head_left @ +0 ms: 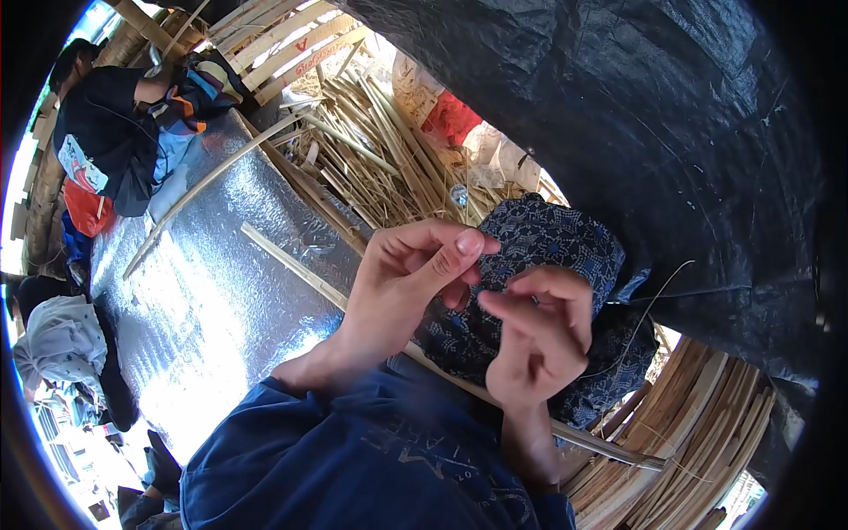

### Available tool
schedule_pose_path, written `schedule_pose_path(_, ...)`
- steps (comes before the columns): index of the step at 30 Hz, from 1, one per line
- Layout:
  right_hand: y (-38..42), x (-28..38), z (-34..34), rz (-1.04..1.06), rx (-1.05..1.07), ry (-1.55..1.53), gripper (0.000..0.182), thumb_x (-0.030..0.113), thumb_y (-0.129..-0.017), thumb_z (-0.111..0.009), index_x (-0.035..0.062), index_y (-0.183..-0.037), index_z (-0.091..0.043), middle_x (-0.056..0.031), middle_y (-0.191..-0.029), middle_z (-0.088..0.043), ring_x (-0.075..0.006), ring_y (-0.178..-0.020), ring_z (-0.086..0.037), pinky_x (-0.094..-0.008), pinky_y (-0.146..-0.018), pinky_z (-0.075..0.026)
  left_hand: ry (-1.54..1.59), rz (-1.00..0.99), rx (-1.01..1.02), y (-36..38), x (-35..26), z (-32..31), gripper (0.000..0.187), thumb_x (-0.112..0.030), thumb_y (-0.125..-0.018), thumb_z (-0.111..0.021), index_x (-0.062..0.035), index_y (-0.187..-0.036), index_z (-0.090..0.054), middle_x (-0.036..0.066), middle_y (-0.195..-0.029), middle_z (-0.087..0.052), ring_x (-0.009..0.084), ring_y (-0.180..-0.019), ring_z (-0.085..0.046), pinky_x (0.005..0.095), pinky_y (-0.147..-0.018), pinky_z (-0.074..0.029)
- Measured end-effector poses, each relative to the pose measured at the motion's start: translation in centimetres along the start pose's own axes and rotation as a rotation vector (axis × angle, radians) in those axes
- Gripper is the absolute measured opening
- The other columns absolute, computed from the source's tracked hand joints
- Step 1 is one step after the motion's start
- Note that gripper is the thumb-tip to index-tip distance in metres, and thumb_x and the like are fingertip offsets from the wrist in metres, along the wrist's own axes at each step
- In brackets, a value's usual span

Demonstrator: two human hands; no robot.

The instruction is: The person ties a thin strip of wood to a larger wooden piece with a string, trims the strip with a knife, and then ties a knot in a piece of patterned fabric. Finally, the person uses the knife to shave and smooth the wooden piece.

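Observation:
My left hand [415,276] is raised in front of my blue shirt, its thumb pressed to the fingers. If anything is in that pinch, it is too small to tell. Close by on the right, my right hand [541,331] has curled fingers with thumb and fingertip near each other; what it holds, if anything, cannot be made out. The hands are slightly apart. A thin curved strip [651,305] arches up from beside my right hand. Dark patterned cloth [552,231] covers the legs beneath the hands. A metallic rod [609,449] runs past my right wrist.
A shiny silver sheet [208,256] spreads to the left, with a long strip [190,193] and a shorter strip [287,262] on it. Split bamboo [375,146] lies ahead; more strips [698,415] are lower right. Black sheeting [645,124] hangs right. Two people [106,124] sit left.

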State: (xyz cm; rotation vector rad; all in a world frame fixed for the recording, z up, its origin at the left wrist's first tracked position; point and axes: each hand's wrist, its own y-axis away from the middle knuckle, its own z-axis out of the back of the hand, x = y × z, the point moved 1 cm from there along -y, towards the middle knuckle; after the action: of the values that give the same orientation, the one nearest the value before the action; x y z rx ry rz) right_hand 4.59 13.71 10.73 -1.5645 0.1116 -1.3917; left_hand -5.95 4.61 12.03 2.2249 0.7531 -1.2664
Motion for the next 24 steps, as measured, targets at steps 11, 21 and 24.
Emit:
schedule_pose_path(11, 2.6, -18.5, -3.1, -0.265, 0.492, 1.22, 0.034, 0.022, -0.086, -0.058, 0.0034, -0.114, -0.061, -0.0173, -0.122, -0.052, -0.0315, -0.123, -0.043, -0.0554, -0.104, -0.029, -0.5, -0.306, -0.041, -3.0, 2.9, 1.7, 0.028, -0.024, -0.094, -0.058, 0.0001, -0.106, -0.064, 0.004, -0.09, -0.062, 0.0084, -0.079, -0.057, 0.0241, -0.067, -0.049)
schedule_pose_path(21, -0.2, -14.7, -0.7, -0.458, 0.417, 0.474, 0.01, 0.014, -0.085, -0.056, 0.0061, -0.088, -0.06, -0.0123, -0.091, -0.061, -0.0312, -0.09, -0.058, -0.0433, -0.08, -0.042, -0.281, -0.004, 0.008, -5.4, 4.1, 4.2, 0.032, -0.029, -0.094, -0.056, -0.0002, -0.107, -0.062, 0.004, -0.097, -0.064, 0.01, -0.088, -0.058, 0.0249, -0.076, -0.046)
schedule_pose_path(24, -0.7, -10.6, -0.4, -0.417, 0.276, 0.34, 0.006, 0.009, -0.084, -0.055, 0.0046, -0.089, -0.055, -0.0114, -0.089, -0.06, -0.0318, -0.09, -0.056, -0.0422, -0.082, -0.041, -0.299, -0.046, -0.021, -6.1, 4.9, 4.2, 0.032, -0.029, -0.094, -0.056, 0.0004, -0.108, -0.061, 0.004, -0.1, -0.063, 0.0096, -0.087, -0.058, 0.0245, -0.076, -0.046)
